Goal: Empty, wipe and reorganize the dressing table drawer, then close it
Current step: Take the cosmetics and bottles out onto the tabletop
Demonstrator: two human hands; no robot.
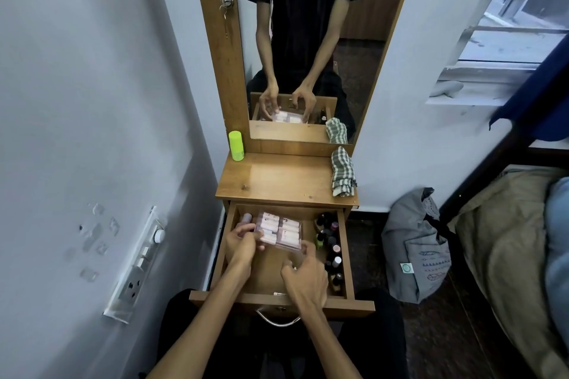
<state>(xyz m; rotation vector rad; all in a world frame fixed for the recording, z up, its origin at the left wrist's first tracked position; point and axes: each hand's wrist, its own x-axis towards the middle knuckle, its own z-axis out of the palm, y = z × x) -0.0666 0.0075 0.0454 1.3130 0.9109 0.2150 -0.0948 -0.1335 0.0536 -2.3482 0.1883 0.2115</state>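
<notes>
The wooden drawer (349,258) of the dressing table stands pulled out. A clear plastic box (281,231) of pale pink and white items lies in its far middle. My left hand (243,241) grips the box's left edge. My right hand (304,280) touches the box's near right corner with its fingertips. Several small dark bottles (331,248) line the drawer's right side. A pinkish round container (246,218) sits in the far left corner. A checked cloth (343,172) lies on the right of the table top (283,177).
A bright green cylinder (236,145) stands at the top's back left, below the mirror (308,40). A switch panel (135,268) is on the left wall. A grey bag (415,246) sits on the floor to the right, beside a bed (508,240).
</notes>
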